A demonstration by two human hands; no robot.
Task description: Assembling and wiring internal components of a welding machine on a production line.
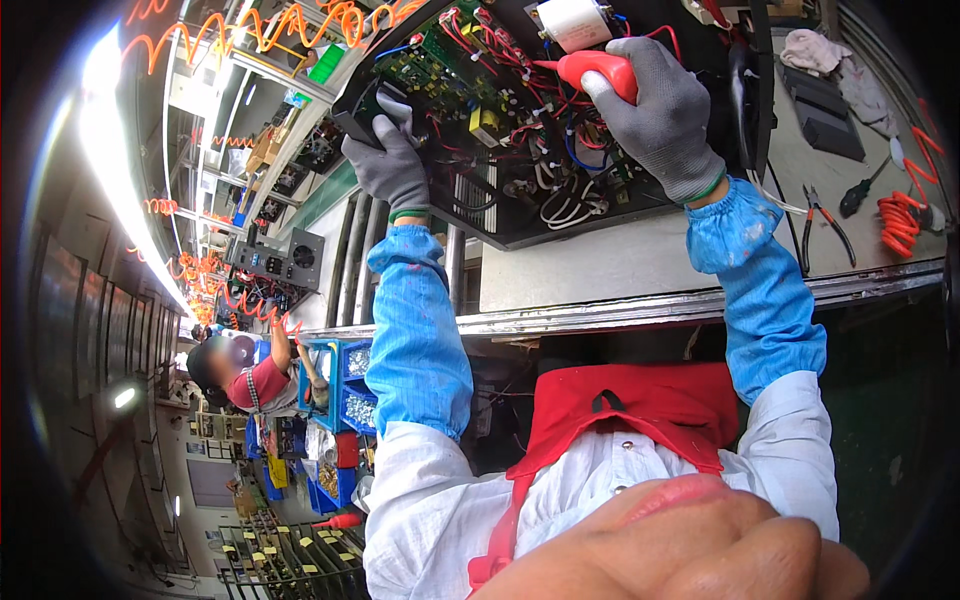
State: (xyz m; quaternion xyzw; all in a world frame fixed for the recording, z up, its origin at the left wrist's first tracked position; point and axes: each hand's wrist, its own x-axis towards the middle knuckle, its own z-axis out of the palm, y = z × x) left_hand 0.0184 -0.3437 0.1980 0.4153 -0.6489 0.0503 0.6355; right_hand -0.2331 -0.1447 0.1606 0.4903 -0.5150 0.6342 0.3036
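Note:
A black metal case (520, 236), open at the top, lies in front of me with green circuit boards (440, 60) and red, white and blue wires inside. My right hand (665, 120), in a grey glove, is closed around a red squeeze bottle (600, 74). The bottle's narrow tip points left, over the wiring and near a white cylinder (575, 24). At the case's left side my left hand (388, 160), also gloved, has its fingers bent round a black panel (357, 115) on the edge. Part of that grip is hidden.
Right of the case lie pliers (826, 228), a screwdriver (857, 196), a black plate (822, 112), a rag (815, 52) and a coiled orange hose (900, 225). Metal rollers (350, 260) run on the left. Blue parts bins (357, 405) and a co-worker (255, 385) are beyond.

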